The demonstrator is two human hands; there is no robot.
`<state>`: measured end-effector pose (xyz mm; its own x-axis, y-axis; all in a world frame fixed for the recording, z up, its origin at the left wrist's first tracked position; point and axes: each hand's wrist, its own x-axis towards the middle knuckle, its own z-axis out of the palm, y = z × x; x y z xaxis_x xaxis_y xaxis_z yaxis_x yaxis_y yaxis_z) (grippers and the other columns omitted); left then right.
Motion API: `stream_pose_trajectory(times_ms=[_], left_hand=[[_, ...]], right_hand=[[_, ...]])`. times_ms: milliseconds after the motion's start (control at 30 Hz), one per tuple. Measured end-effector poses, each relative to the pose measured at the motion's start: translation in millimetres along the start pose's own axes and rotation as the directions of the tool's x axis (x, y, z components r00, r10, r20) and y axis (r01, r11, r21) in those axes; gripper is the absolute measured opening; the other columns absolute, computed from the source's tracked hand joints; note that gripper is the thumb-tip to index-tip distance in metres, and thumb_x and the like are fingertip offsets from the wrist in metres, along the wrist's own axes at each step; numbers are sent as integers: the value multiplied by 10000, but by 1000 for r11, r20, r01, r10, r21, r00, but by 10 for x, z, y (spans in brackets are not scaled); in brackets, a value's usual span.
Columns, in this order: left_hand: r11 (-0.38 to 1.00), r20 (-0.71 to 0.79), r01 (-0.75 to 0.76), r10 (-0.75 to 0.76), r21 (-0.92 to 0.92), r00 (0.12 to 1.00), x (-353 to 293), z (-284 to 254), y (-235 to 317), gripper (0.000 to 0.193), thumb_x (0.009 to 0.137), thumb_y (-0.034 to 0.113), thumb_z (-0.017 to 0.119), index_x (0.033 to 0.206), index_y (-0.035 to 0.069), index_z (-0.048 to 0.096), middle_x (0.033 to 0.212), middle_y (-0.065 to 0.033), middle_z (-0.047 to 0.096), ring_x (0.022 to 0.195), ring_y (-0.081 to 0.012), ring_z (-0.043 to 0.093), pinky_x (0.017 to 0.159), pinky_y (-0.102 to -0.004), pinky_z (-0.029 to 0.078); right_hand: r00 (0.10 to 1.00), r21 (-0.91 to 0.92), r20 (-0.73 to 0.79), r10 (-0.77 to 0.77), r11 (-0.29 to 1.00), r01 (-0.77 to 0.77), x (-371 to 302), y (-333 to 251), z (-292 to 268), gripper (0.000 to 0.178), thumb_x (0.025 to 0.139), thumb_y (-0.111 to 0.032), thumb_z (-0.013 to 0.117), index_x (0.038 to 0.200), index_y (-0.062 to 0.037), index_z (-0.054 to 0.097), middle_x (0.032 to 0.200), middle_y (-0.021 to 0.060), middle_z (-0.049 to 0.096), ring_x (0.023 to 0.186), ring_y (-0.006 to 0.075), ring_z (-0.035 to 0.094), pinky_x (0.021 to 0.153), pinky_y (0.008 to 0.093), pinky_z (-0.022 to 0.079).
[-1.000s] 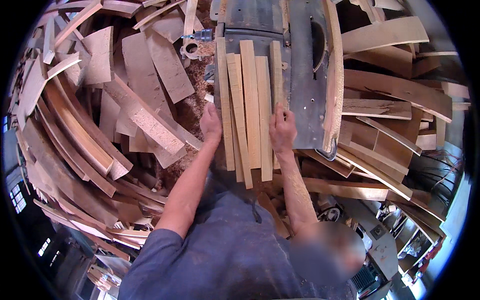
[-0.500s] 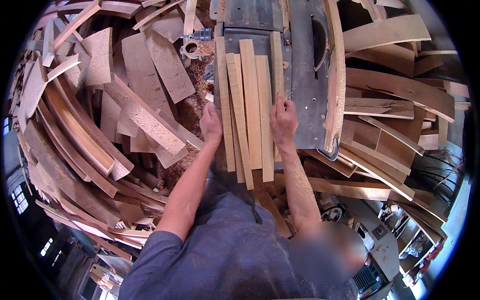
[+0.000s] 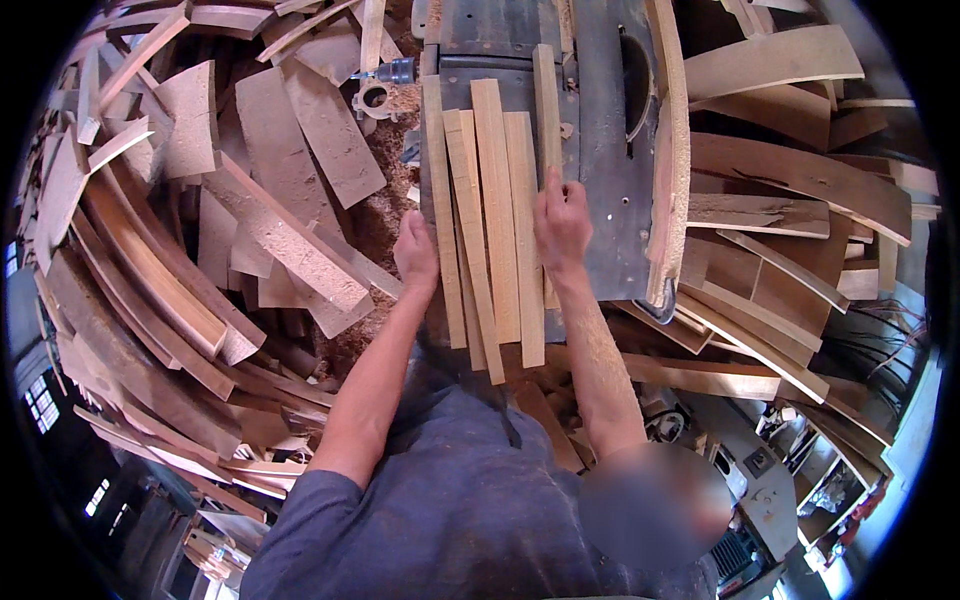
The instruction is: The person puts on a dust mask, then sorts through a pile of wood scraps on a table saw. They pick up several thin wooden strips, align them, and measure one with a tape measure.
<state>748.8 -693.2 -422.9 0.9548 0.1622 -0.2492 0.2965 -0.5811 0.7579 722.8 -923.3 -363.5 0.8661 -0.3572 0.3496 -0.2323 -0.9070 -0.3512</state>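
Note:
Several narrow, pale wooden strips [image 3: 490, 210] lie lengthwise on a dark metal machine table [image 3: 484, 22], their near ends hanging over its front edge close to my body. My right hand [image 3: 564, 225] is closed on the rightmost wooden strip [image 3: 547, 105], its index knuckle bent over it. That strip reaches farther away than the others. Beside the outer edge of the leftmost strip [image 3: 445, 215], my left hand [image 3: 417, 248] is curled with its fingers together. What those fingers press on or hold is hidden.
A sawdust-coated wooden rail [image 3: 668, 150] runs along the machine's right side, past a curved slot [image 3: 636, 85]. A drill chuck [image 3: 397, 71] sits at the far left. Curved offcuts [image 3: 285, 240] are heaped on the left, and more boards [image 3: 800, 175] are stacked on the right.
The rightmost strip has slid away from me, and my right hand has moved forward with it. My left hand stays beside the leftmost strip. The whole view has shifted slightly.

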Motion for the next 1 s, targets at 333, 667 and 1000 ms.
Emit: stream_pose_trajectory(times_ms=[333, 667, 1000], left_hand=[[999, 27, 26, -25, -31, 999, 11, -6, 5, 542, 1088, 490, 350, 1274, 41, 590, 1127, -287, 660, 1092, -501, 607, 900, -519, 485], [986, 102, 142, -134, -82, 986, 46, 12, -98, 555, 1090, 470, 366, 1313, 12, 585, 1141, -304, 655, 1105, -480, 622, 911, -495, 486], [991, 65, 90, -84, -98, 994, 27, -4, -50, 518, 1096, 382, 410, 1307, -62, 572, 1167, -297, 661, 1117, -431, 637, 961, -462, 479]], right_hand=[[997, 63, 71, 23, 998, -28, 529, 12, 169, 390, 928, -119, 616, 1315, -72, 616, 1004, 159, 592, 859, 352, 657, 685, 443, 558], [1000, 43, -19, -16, 999, 17, 1280, 98, 585, 351, 917, -130, 645, 1267, -109, 661, 951, 155, 614, 802, 359, 673, 668, 442, 557], [993, -77, -100, -63, 996, 55, 2346, 231, 1154, 232, 938, -235, 622, 1156, -165, 661, 975, 139, 621, 814, 358, 685, 662, 464, 571]])
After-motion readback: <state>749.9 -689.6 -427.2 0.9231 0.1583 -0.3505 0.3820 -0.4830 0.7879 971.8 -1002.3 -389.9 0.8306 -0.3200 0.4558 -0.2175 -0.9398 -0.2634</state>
